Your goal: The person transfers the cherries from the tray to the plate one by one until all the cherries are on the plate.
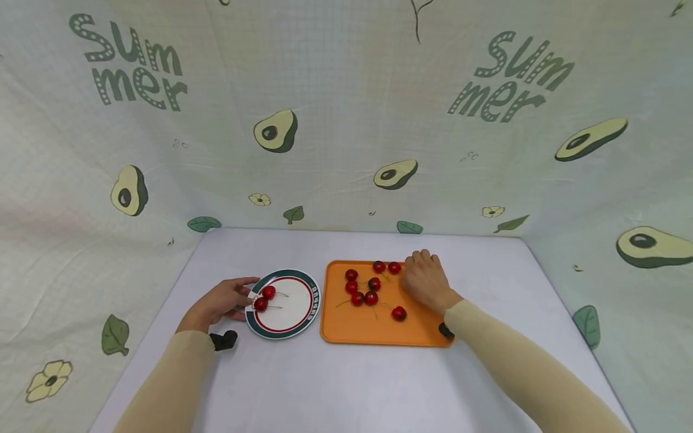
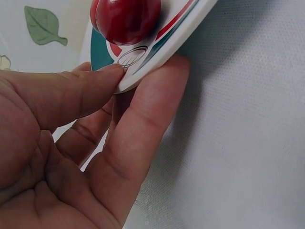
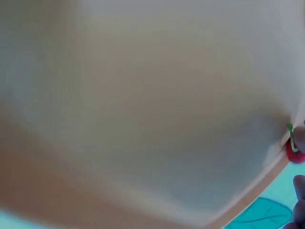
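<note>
My left hand (image 1: 219, 304) pinches the left rim of a round white plate (image 1: 295, 300) banded in green and red. In the left wrist view the thumb lies on top of the rim and the fingers are beneath it. Two red cherries (image 1: 261, 304) with stems lie on the plate near that hand. Over the far right part of an orange tray (image 1: 335, 322) is my right hand (image 1: 428, 281), fingers bent, right beside a cherry (image 1: 394, 267). At the right wrist view's edge, a fingertip overlaps a cherry (image 3: 293, 155) with a green stem; I cannot tell whether it is gripped.
Several more cherries (image 1: 358, 298) with stems lie on the tray, mostly left of its middle, with one cherry (image 1: 399, 313) nearer the front. Plate and tray stand side by side on a white table (image 1: 325, 385). A printed curtain (image 1: 335, 90) hangs behind and along the sides.
</note>
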A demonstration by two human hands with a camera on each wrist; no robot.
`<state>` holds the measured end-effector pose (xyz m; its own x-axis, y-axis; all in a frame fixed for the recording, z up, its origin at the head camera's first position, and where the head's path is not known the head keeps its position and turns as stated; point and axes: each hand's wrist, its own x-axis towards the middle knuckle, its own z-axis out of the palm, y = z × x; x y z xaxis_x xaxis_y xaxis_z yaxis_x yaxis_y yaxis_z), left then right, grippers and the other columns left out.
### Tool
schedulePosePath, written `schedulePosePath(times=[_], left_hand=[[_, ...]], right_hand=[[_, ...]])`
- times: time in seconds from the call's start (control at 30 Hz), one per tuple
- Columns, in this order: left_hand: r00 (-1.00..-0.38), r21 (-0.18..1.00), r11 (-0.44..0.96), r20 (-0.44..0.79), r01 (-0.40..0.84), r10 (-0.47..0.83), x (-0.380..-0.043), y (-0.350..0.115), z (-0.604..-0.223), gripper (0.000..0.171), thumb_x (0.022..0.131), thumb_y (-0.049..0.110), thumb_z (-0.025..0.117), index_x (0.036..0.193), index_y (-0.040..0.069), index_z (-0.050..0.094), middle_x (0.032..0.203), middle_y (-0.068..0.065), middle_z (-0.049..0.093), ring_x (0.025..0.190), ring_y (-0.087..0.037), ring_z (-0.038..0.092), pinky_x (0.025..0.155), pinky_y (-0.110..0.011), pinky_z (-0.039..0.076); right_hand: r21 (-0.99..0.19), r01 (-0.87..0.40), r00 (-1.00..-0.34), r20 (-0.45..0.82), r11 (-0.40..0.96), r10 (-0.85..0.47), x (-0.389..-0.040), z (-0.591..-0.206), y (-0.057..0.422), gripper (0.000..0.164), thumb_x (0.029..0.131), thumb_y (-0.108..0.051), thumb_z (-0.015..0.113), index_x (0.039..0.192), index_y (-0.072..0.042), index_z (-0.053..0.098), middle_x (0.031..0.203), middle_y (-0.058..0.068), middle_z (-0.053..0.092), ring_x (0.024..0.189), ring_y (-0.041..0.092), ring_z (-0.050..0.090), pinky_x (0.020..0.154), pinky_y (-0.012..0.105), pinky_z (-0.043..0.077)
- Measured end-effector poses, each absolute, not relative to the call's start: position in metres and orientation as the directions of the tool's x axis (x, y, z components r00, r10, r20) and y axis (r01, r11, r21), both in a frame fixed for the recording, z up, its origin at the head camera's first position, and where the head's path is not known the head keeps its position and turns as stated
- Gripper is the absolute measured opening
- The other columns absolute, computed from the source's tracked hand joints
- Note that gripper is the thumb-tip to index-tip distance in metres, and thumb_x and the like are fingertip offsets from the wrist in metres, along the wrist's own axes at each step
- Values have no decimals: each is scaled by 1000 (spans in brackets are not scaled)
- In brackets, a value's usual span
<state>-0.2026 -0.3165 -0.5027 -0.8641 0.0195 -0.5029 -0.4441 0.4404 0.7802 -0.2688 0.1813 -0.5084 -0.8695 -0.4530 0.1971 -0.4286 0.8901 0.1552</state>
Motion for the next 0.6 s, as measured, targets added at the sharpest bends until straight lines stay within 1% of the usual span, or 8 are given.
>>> schedulePosePath(times=[0.17,0.27,0.37,0.5,0.6], left_hand=[[-867,788,432,-497,-438,28,-202,-316,-505,65,100,-2,64,160,10,43,127,-21,50,84,-24,68,73,-36,66],[-865,791,425,-500,-440,35,-201,-317,-508,65,100,-2,64,160,9,43,127,-21,51,84,-24,68,74,-37,66],[-864,790,426,-503,-441,38,-200,-317,-509,66,99,-1,65,160,9,43,127,-21,52,84,-24,68,75,-38,66],[-870,793,433,-491,-429,38,-201,-317,-506,66,100,-2,64,160,8,42,127,-22,51,85,-24,67,74,-37,66],[-873,797,430,-486,-424,40,-202,-316,-505,66,99,-3,63,160,8,42,126,-21,50,84,-23,67,74,-37,66]], right_hand=[[168,-441,-863,191,882,-468,-269,-506,194,28,97,-25,70,96,1,62,87,12,50,90,34,46,78,44,41],[165,-475,-849,172,865,-499,-268,-504,197,27,97,-26,69,100,0,63,91,11,52,93,33,47,83,46,43],[165,-512,-828,166,843,-536,-268,-503,198,31,97,-29,71,103,0,63,93,11,52,95,33,46,86,47,43],[216,-531,-805,174,820,-567,-274,-503,197,35,98,-33,72,104,0,64,95,11,53,96,33,47,87,47,44],[264,-532,-798,162,805,-581,-278,-504,200,35,98,-33,71,104,0,65,96,12,54,96,33,47,87,46,45]])
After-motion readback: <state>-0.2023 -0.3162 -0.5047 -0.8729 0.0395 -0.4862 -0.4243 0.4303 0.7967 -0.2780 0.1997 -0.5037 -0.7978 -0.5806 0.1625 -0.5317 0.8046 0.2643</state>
